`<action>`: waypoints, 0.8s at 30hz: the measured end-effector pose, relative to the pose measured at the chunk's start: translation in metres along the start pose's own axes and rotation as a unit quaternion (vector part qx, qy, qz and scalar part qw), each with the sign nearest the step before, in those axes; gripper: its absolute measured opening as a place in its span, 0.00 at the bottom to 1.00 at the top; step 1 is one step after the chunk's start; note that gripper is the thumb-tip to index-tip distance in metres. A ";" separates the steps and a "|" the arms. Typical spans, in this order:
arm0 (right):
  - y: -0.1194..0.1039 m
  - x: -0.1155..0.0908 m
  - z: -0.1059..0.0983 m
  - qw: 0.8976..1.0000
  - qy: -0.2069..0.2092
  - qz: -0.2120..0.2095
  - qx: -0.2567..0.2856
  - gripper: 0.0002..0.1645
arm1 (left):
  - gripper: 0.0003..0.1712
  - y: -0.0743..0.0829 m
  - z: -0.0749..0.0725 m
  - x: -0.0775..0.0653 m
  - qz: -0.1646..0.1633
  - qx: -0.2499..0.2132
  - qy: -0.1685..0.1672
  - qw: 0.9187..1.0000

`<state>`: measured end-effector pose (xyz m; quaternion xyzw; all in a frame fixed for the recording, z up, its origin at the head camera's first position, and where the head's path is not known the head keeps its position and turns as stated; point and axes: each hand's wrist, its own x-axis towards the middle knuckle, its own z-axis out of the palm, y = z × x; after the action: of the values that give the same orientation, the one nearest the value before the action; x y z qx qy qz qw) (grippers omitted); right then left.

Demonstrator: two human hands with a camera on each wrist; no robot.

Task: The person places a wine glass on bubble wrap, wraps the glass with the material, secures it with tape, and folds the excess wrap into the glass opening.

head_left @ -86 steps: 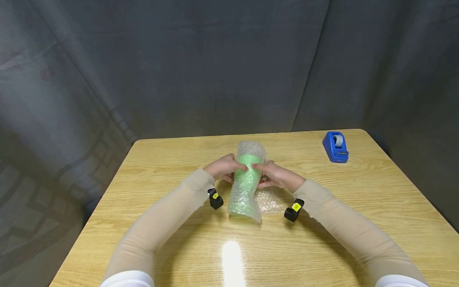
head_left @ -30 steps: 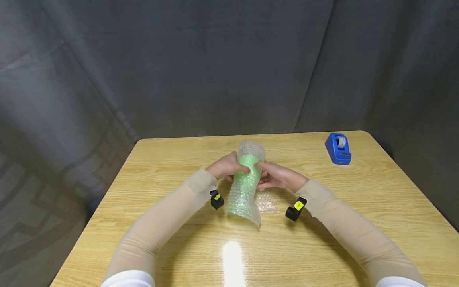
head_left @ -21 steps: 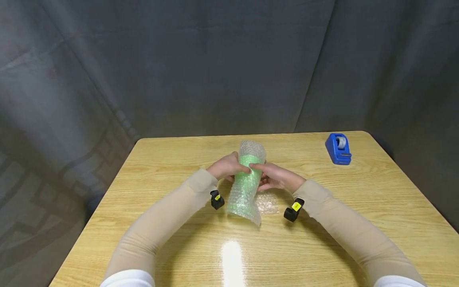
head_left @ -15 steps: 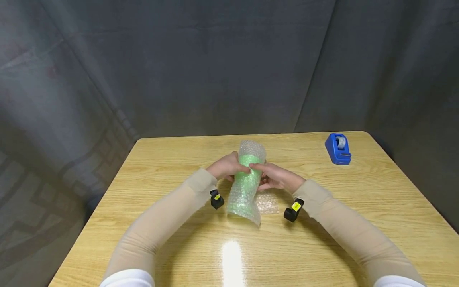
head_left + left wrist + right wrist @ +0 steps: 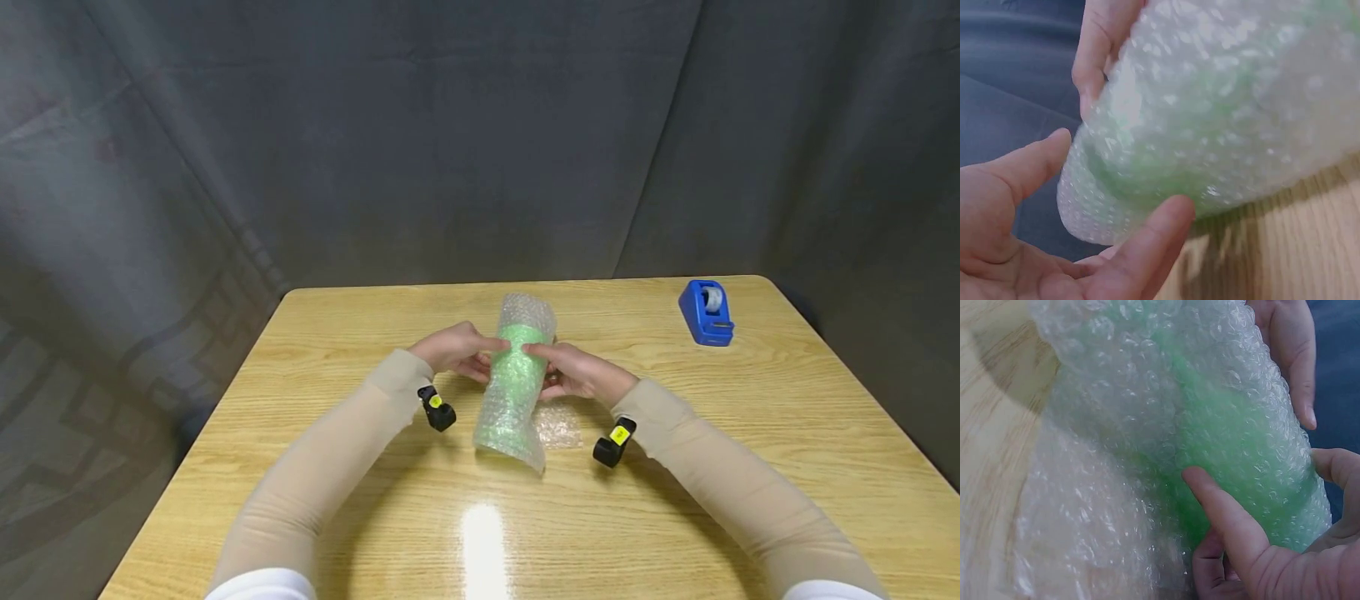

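A green cylinder wrapped in clear bubble wrap lies lengthwise in the middle of the table, its upper end pointing away from me. My left hand is at its left side, thumb out toward the top and fingers low; in the left wrist view, that hand's thumb and fingers are extended and spread around the wrap. On the other side my right hand holds the roll, thumb on top and fingers curled along its lower side. A flat tail of bubble wrap spreads on the table at the right.
A blue tape dispenser with a roll of clear tape stands near the back right corner of the wooden table. Dark grey curtains hang behind the table and at both sides.
My left hand has loosened and shifted to the left, its thumb pulling back from the middle of the roll. The right hand and the wrapped cylinder stay nearly where they were.
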<state>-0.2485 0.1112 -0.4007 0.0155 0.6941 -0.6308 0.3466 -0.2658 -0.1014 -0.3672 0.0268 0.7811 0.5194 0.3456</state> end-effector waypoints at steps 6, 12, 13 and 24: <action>0.001 0.001 -0.001 1.000 -0.008 -0.008 0.008 0.36 | 0.22 -0.012 0.002 0.010 0.012 -0.004 0.011 1.000; 0.003 0.001 -0.002 1.000 -0.012 -0.010 0.011 0.35 | 0.23 -0.014 0.003 0.012 0.008 -0.004 0.013 1.000; 0.003 0.001 -0.002 1.000 -0.013 -0.010 0.012 0.35 | 0.24 -0.014 0.003 0.012 0.006 -0.004 0.012 1.000; 0.003 0.002 0.000 1.000 -0.013 -0.003 0.027 0.37 | 0.19 -0.015 0.003 0.014 -0.003 -0.042 -0.004 0.999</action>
<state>-0.2493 0.1112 -0.4043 0.0144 0.6724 -0.6503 0.3532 -0.2699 -0.1001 -0.3872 0.0117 0.7572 0.5507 0.3510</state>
